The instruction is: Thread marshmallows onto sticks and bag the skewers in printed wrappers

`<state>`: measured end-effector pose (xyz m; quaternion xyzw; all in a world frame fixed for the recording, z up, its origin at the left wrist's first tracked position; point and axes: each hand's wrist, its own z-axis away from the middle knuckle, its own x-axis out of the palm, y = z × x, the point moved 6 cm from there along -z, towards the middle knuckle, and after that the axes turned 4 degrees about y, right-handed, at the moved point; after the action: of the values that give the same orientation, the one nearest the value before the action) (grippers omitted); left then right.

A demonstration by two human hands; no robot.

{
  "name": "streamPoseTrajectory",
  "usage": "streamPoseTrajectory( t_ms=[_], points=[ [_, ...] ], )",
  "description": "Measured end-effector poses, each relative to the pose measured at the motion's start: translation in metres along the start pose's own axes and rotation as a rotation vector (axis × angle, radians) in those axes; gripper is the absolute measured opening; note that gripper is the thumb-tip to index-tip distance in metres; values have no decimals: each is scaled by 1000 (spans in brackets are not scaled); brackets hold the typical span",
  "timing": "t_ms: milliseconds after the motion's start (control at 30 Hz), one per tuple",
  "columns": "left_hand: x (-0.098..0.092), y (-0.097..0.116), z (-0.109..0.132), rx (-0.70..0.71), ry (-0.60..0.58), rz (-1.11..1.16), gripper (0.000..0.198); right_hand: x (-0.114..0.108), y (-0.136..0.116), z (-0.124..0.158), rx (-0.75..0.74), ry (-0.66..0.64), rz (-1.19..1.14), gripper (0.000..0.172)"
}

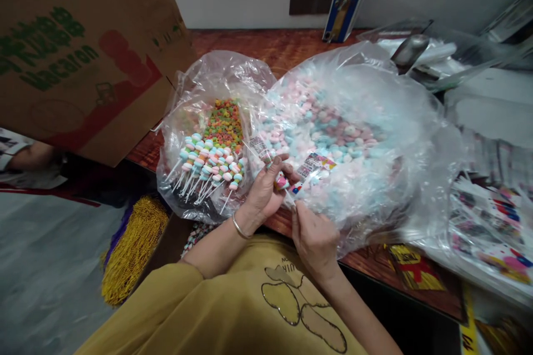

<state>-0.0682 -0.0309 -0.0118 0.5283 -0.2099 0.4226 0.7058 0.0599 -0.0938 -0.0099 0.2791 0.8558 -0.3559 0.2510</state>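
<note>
My left hand (265,189), with a bracelet at its wrist, has its fingers curled round a small printed candy wrapper (296,187). Something pink, partly hidden by the fingers, shows inside it. My right hand (314,236) pinches a thin white stick (290,199) just below the wrapper. Left of my hands, several marshmallow skewers (208,163) in pastel stripes lie with their white sticks pointing toward me. Behind them is a heap of small orange and green ring-shaped candies (225,122). A large clear bag (400,100) of loose pink and blue marshmallows (352,133) spreads out beyond my right hand.
A big cardboard box (87,55) stands at the left. Printed wrappers (491,233) are piled at the right edge. On the wooden table (258,39) a blue device (345,14) leans near the wall. Gold-coloured fringe (135,249) hangs at lower left, near another person's arm (31,156).
</note>
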Motion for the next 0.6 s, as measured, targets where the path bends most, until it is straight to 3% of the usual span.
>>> streamPoseTrajectory(
  t_ms=[67, 200, 300, 367, 467, 600],
  points=[
    [1, 4, -3, 7, 12, 35, 36, 3, 4, 3, 165, -91, -245, 26],
    [4, 4, -4, 12, -15, 48, 32, 27, 2, 21, 799, -317, -1006, 34],
    [7, -10, 2, -24, -81, -11, 37, 41, -8, 26, 1091, -315, -1374, 35],
    [8, -24, 7, -65, -119, -61, 39, 43, -5, 19, 1092, -218, -1387, 35],
    [9, -36, 10, -127, -150, -110, 47, 33, 8, 7, 928, -110, -1113, 34],
    [8, -14, -2, -30, -68, -25, 48, 9, 10, -2, 538, -80, -619, 26]
  ],
)
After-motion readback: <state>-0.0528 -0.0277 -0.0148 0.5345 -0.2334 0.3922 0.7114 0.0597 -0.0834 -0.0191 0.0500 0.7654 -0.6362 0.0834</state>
